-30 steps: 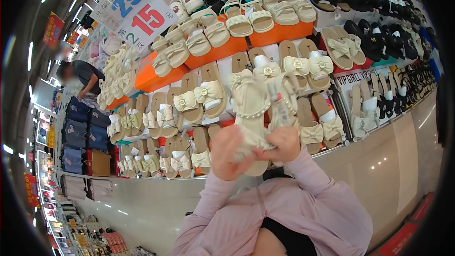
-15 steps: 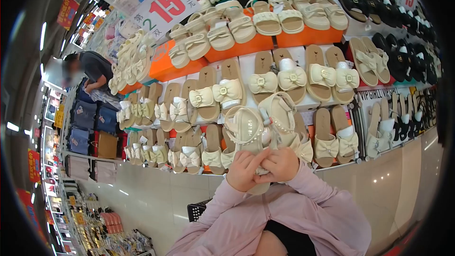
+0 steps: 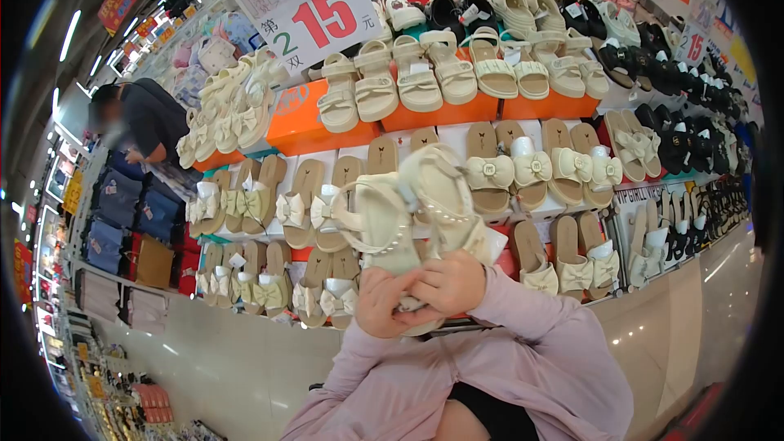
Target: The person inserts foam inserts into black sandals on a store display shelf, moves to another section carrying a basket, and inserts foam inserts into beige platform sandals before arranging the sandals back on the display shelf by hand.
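Observation:
A pair of cream sandals (image 3: 384, 216) with pearl-like beads on the straps is held up in front of the shoe display. My left hand (image 3: 384, 300) has its fingers closed on the lower end of the left sandal. Beside it, touching, my right hand (image 3: 449, 283) is closed round the lower part of the right sandal. The fingers of both hands meet and cover the toe ends. Behind the pair, bow-topped slippers (image 3: 490, 171) stand in rows.
An orange shoebox (image 3: 306, 121) supports strappy sandals (image 3: 416, 73). A price sign (image 3: 306, 8) hangs above. Black shoes (image 3: 694, 143) fill the right side. At the left, a person (image 3: 151, 118) in dark clothes bends over folded denim (image 3: 118, 196).
My hands and the sandals have shifted left, and the sandals' tops now tilt left. The camera view has turned, bringing the price sign lower and more shelves into sight at the top.

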The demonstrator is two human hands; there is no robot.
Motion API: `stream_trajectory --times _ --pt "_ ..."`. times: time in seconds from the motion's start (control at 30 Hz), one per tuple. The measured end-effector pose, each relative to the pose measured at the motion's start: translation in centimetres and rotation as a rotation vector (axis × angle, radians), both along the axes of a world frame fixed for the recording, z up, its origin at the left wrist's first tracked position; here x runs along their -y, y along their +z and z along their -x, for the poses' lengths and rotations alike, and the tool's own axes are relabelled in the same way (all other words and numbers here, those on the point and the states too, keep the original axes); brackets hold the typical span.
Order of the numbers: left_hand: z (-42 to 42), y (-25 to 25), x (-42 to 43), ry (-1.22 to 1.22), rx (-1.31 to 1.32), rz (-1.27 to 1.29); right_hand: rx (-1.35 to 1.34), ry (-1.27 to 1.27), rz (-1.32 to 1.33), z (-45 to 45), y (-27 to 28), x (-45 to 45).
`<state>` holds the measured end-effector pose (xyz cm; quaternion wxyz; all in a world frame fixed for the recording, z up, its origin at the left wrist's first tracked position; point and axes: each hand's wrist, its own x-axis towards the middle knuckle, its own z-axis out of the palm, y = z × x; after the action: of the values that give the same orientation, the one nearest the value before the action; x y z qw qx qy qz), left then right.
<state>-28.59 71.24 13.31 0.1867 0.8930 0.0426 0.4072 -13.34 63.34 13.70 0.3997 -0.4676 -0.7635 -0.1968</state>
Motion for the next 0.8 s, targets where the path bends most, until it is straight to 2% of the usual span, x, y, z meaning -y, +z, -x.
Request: stream_trajectory --times 0.23,0.5,0.63,0.7,0.8 --pt "5.2 3.1 -13.5 0.149 0.129 -0.089 0.114 0.106 0.013 4.7 4.3 -14.9" --pt "6.3 3.2 -29.3 0.072 0.117 0.254 0.108 -0.005 0.069 6.6 4.7 -30.8" --pt "5.1 1.2 -35.9 -0.015 0.098 0.287 0.1 -0.028 0.105 6.1 3.9 -36.0" --pt "4.3 0.3 -38.8 -0.062 0.085 0.359 0.084 -0.106 0.232 5.8 4.0 -37.7" --pt "2.8 -0.5 -42.0 -0.103 0.094 0.363 0.159 -0.205 0.282 4.9 3.5 -40.5"
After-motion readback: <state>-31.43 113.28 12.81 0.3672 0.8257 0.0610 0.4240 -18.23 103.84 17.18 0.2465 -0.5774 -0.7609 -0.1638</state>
